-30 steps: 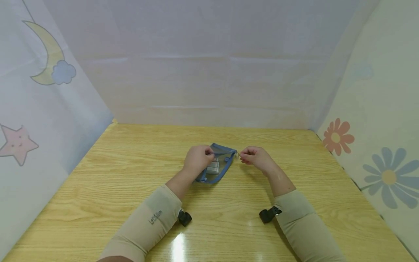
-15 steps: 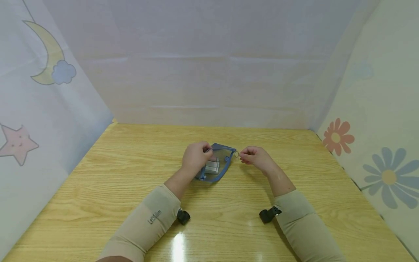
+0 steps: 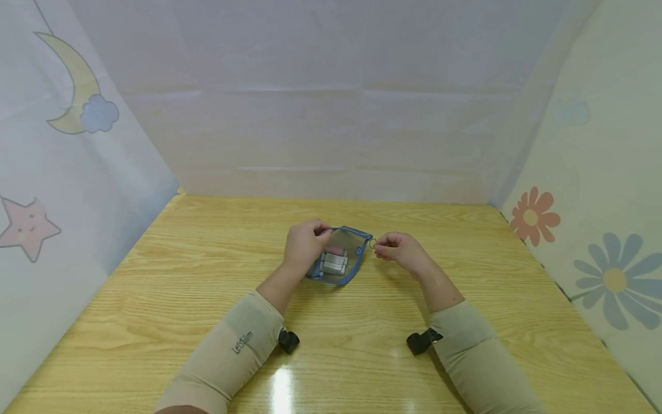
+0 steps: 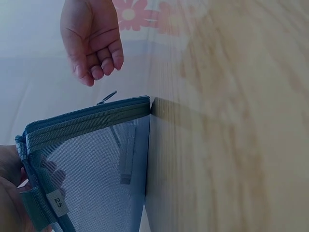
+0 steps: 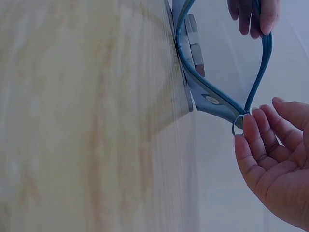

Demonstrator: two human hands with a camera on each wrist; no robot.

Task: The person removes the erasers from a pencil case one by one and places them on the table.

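A mesh zipper pouch (image 3: 353,279) with blue trim sits in the middle of the wooden table. My left hand (image 3: 304,247) pinches its upper edge between thumb and fingers. In the right wrist view the unzipped mouth spreads wide, and small grey blocks (image 5: 194,44) show inside. The head view shows these grey blocks (image 3: 334,263) with a pinkish piece (image 3: 336,250) behind them. At the pouch's right corner hangs a thin metal ring (image 5: 234,126). My right hand (image 5: 277,159) has its fingertips right at this ring, fingers loosely bent and thumb apart from them.
The wooden table (image 3: 181,322) stretches out around the pouch. Pale printed sheets stand on three sides, with a flower-patterned sheet (image 3: 584,172) on the right. Each forearm carries a black camera mount, such as the left mount (image 3: 288,341).
My left hand has drawn the pouch's edge left and slightly away, widening the mouth and showing more of the blocks. My right hand has shifted slightly left at the ring.
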